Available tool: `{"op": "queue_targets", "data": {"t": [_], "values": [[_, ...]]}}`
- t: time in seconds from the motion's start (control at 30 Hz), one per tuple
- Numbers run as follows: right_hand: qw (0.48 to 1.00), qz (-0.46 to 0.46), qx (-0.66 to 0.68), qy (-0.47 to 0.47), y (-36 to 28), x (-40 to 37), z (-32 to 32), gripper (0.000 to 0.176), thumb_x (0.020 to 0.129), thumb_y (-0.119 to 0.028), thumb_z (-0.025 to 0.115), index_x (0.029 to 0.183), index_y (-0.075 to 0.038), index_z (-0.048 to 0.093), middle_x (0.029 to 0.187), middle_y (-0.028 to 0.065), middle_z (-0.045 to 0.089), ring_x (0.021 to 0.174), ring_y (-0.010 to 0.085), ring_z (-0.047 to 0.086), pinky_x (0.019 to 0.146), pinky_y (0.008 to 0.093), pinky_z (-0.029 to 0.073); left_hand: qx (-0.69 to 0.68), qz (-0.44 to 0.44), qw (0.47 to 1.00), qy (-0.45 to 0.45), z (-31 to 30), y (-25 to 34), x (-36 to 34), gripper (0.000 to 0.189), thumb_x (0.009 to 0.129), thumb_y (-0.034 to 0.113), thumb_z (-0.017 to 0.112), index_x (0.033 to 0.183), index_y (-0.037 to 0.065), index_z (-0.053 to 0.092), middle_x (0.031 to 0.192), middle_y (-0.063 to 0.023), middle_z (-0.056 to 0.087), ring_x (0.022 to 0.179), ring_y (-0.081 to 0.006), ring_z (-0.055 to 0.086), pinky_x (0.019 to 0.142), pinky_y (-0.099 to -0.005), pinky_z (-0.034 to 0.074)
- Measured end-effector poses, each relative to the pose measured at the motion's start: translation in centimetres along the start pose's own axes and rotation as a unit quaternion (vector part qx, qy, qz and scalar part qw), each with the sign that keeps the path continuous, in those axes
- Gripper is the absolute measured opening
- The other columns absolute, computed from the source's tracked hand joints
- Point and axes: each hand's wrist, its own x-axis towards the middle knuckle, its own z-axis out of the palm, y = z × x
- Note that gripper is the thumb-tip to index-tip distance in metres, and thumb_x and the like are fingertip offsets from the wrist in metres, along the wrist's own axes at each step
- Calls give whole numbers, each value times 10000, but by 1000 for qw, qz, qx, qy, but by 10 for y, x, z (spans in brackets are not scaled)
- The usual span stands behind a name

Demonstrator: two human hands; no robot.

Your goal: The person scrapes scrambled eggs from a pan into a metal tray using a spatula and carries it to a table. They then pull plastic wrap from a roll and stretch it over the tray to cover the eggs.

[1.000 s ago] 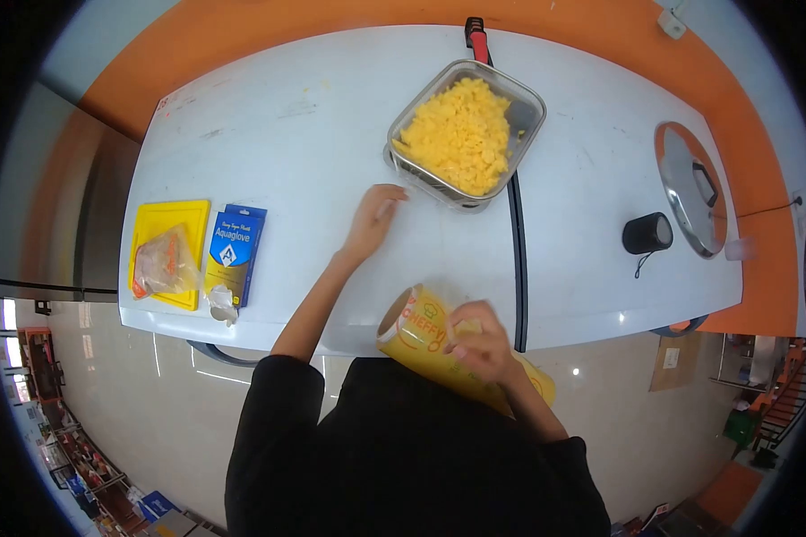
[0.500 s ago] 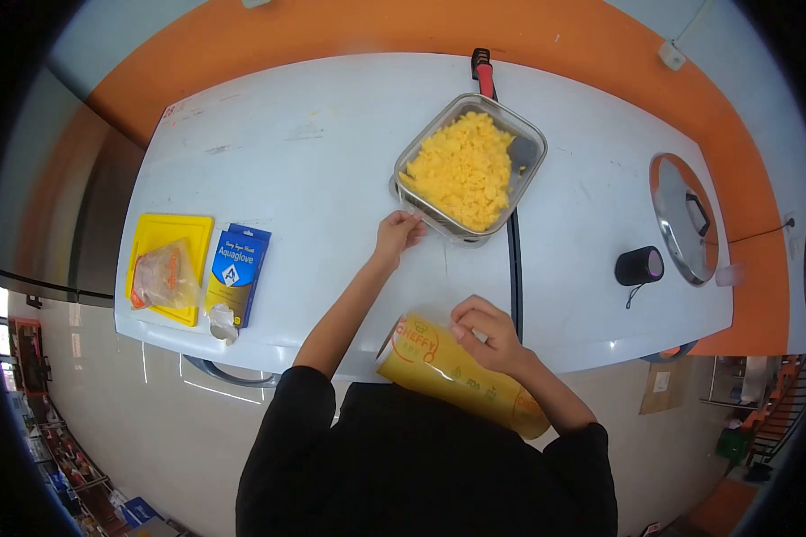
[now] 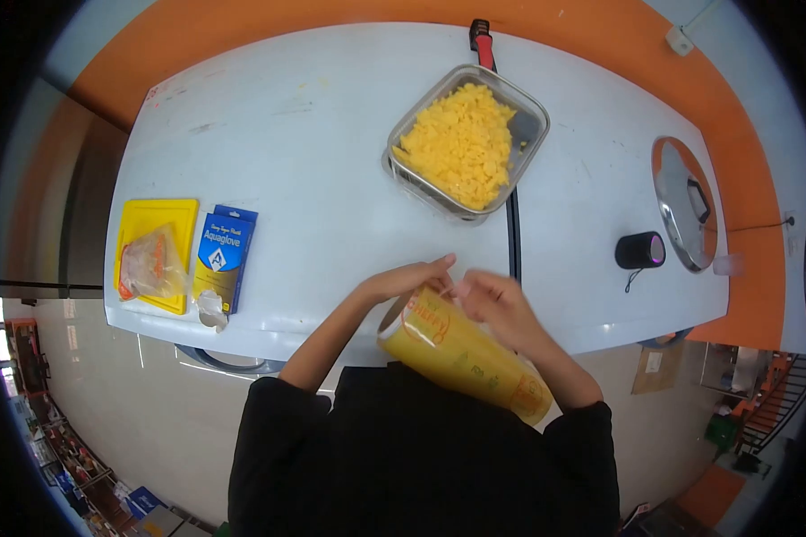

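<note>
A yellow roll of cling film (image 3: 466, 360) with red lettering lies slanted against my body at the table's front edge. My left hand (image 3: 414, 277) is at the roll's upper left end, fingers close together near its edge. Beside it, my right hand (image 3: 494, 304) is bent over the top of the roll, its fingers blurred and pinched near my left fingertips. Any film between the fingers is too faint to make out. Farther back stands a clear square container (image 3: 533, 134) holding chopped yellow pieces (image 3: 461, 148).
At the left, a yellow board (image 3: 186, 219) bears a plastic bag (image 3: 155, 264), beside a blue glove box (image 3: 224, 255). A black speaker (image 3: 639, 251) and glass lid (image 3: 681, 206) are at the right. A red-and-black tool (image 3: 484, 46) lies behind the container.
My left hand has moved from the container's near corner back to the roll, close to my right hand. The view has shifted slightly, so the table items appear higher.
</note>
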Motion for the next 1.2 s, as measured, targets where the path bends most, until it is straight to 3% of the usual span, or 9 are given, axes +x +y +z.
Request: {"op": "queue_targets", "data": {"t": [0.07, 0.13, 0.23, 0.4, 0.77, 0.83, 0.9, 0.97, 1.2], "values": [[977, 45, 203, 54, 4, 9, -11, 303, 884, -220, 500, 626, -95, 402, 523, -42, 310, 462, 49, 284, 423, 223, 219, -56, 22, 996, -68, 7, 13, -21, 379, 828, 319, 578, 1024, -3, 548, 855, -116, 621, 819, -198, 594, 744, -302, 456], [963, 39, 251, 90, 7, 18, -26, 327, 884, -219, 497, 603, -111, 369, 520, -59, 294, 456, 36, 244, 421, 217, 188, 224, 118, 968, 8, 22, 21, -38, 445, 762, 306, 651, 1100, 39, 543, 959, -108, 608, 934, -219, 559, 836, -316, 419], [965, 9, 230, 122, 4, 22, -44, 339, 882, -171, 491, 592, -108, 327, 518, -63, 287, 451, 26, 229, 410, 221, 180, 249, 125, 960, -10, 21, 19, -52, 485, 720, 320, 689, 1100, 56, 544, 1004, -113, 592, 960, -236, 538, 854, -317, 410], [970, -104, -101, 197, 22, 19, -62, 361, 867, -136, 499, 534, -82, 372, 495, -59, 322, 444, 26, 290, 405, 222, 232, 248, 115, 962, -12, 23, 17, -57, 468, 715, 305, 687, 1095, 75, 542, 1047, -99, 574, 1006, -237, 500, 886, -327, 385], [938, -139, -94, 304, 27, 11, -94, 355, 864, -86, 497, 541, -71, 350, 466, -56, 291, 417, 21, 238, 383, 219, 187, 440, 21, 898, 10, 40, 44, -42, 171, 802, 239, 564, 894, 97, 543, 931, -64, 575, 872, -227, 536, 753, -310, 423], [893, -195, -202, 352, 25, 16, -102, 347, 841, -98, 524, 534, -41, 372, 469, -53, 323, 450, 16, 274, 397, 225, 243, 459, 124, 879, 1, 41, 40, -37, 119, 835, 204, 509, 850, 86, 517, 870, -64, 553, 827, -247, 536, 694, -338, 429], [692, -355, -445, 444, 35, 25, -133, 341, 827, -87, 535, 550, -21, 348, 475, -42, 305, 466, 21, 263, 406, 233, 244, 468, 174, 866, 18, 36, 23, -39, 113, 841, 195, 499, 856, 85, 518, 846, -69, 541, 812, -259, 535, 689, -351, 428], [755, -207, -331, 527, 28, -1, -181, 231, 802, -85, 548, 607, 6, 463, 505, 1, 396, 483, 48, 330, 430, 230, 299, 473, 217, 853, 36, 32, 11, -54, 108, 847, 186, 489, 862, 84, 519, 823, -75, 530, 798, -272, 533, 684, -364, 426], [892, 68, -446, 7, 41, -11, -133, 185, 749, -181, 562, 777, -6, 616, 720, 151, 607, 630, 279, 569, 601, 357, 443, 472, 113, 873, 46, 17, 18, -68, 103, 852, 180, 477, 866, 89, 523, 830, -73, 544, 778, -251, 548, 696, -349, 434]]}}
